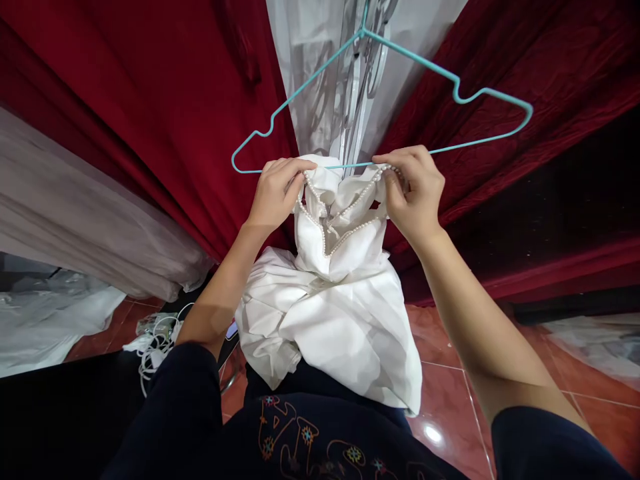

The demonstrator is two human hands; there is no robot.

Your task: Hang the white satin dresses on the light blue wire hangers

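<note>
A white dress (350, 320) with a pearl-beaded neckline drapes over my lap, its bodice raised in front of me. My left hand (281, 190) pinches the left shoulder of the dress beside the beading. The right shoulder is gripped by my right hand (414, 190), fingers curled at the pearls. A light blue wire hanger (415, 57) hangs above, and its bottom bar passes at both hands' fingertips, behind or over the top edge of the dress. Whether the fingers also hold the bar is unclear.
Dark red curtains (150, 100) flank pale fabric and metal bars at the centre. Grey-white drapery (90, 213) hangs at the left. White cables (159, 347) lie tangled near a black surface (75, 413) at lower left. Reddish floor tiles (445, 400) show at lower right.
</note>
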